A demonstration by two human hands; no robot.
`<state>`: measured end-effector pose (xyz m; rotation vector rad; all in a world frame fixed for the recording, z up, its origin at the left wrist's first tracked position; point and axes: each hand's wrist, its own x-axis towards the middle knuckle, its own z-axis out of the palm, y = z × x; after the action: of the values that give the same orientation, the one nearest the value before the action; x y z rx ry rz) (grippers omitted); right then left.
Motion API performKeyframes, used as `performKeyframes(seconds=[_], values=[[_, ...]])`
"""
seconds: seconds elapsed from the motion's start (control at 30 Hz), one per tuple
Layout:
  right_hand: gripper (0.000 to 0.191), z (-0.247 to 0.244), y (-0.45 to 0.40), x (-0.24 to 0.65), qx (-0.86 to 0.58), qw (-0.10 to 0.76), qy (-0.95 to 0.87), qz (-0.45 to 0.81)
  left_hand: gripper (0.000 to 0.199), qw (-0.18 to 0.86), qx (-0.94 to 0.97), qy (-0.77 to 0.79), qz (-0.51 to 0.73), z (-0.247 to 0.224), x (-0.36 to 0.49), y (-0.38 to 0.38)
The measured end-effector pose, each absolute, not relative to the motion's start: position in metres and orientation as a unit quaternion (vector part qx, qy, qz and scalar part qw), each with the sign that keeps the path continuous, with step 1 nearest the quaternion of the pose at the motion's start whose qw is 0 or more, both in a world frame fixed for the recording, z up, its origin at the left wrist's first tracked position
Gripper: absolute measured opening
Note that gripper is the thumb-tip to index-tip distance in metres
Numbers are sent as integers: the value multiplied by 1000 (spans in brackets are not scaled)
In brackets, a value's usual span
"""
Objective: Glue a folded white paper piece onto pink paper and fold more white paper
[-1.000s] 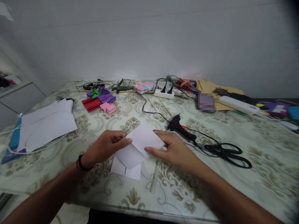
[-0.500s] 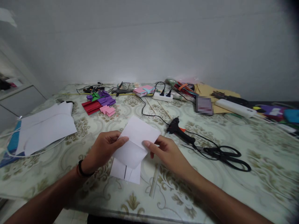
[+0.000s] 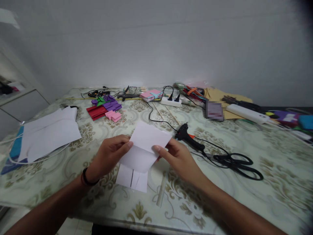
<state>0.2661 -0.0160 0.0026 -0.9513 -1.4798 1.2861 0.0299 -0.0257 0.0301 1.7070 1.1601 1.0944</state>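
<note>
Left hand (image 3: 109, 157), right hand (image 3: 179, 158) pinching white paper (image 3: 148, 138) at opposite edges, tablecloth (image 3: 84, 148) exposed leftward, glue gun (image 3: 193, 141) rightward

Lower paper (image 3: 125, 178) partly hidden; pixelated object (image 3: 214, 110) unclear.

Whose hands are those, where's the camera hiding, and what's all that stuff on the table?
They're a person's own two bare hands, not a machine's. The camera is worn on the person's head, looking forward and down. The left hand and right hand hold a creased white sheet. A smaller white paper lies on the flowery tablecloth. To the right are a black glue gun and scissors. Farther back are colorful paper pieces and a white power strip.
</note>
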Motion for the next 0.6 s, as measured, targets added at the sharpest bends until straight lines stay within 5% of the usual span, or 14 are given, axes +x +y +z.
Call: performKeyframes(seconds=[0.27, 0.6], values=[[31, 1, -18, 269, -398, 466, -628, 480, 45, 363, 715, 459, 384, 33, 25, -24], [31, 4, -14, 270, -396, 470, -623, 484, 42, 355, 719, 428, 417, 34, 26, -25]])
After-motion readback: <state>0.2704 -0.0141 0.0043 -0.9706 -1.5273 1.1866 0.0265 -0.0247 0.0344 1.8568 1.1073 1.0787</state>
